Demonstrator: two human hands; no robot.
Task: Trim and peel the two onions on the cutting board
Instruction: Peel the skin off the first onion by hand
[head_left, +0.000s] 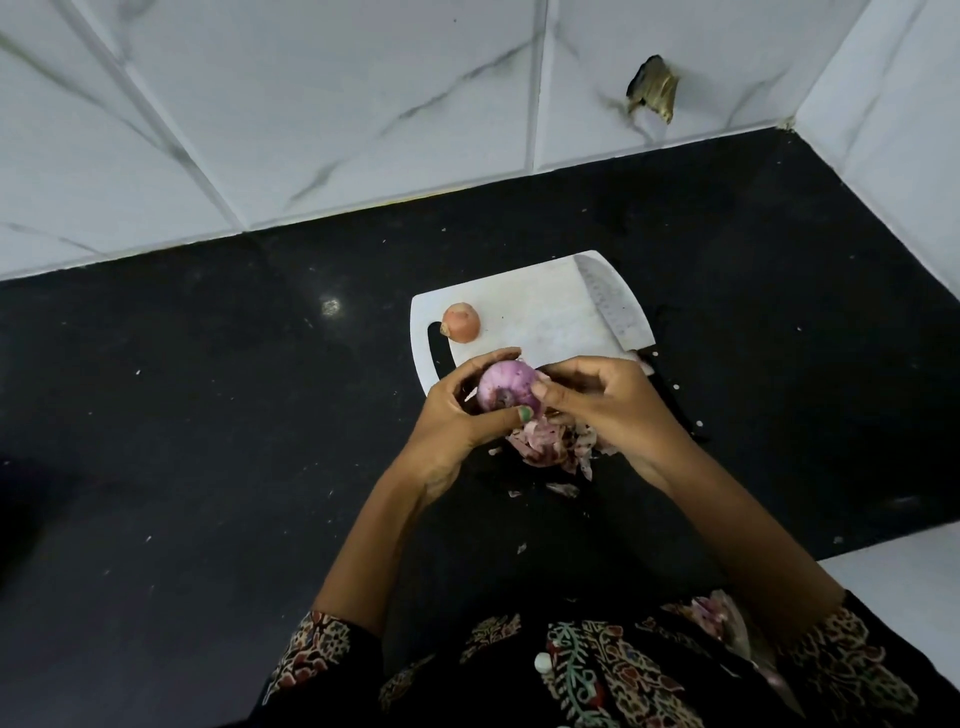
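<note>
knife handle (655, 370) — hidden behind right hand (602, 402); cutting board (540, 312) near edge — covered

Both forearms reach forward from the bottom of the view and converge, bare from the patterned sleeves up. The left hand (457, 410) is turned palm inward, its fingers (493, 361) curled over the far side of the purple onion (505, 391) and its thumb, nail painted green, pressed across the near underside. The right hand (597, 400) comes in from the other side, knuckles up, wrist bent slightly downward. Its fingertips (540, 388) are bunched together and pinch at the onion's right flank, just beside the left thumb tip. The two hands almost touch around the onion, held up off the desk.
</note>
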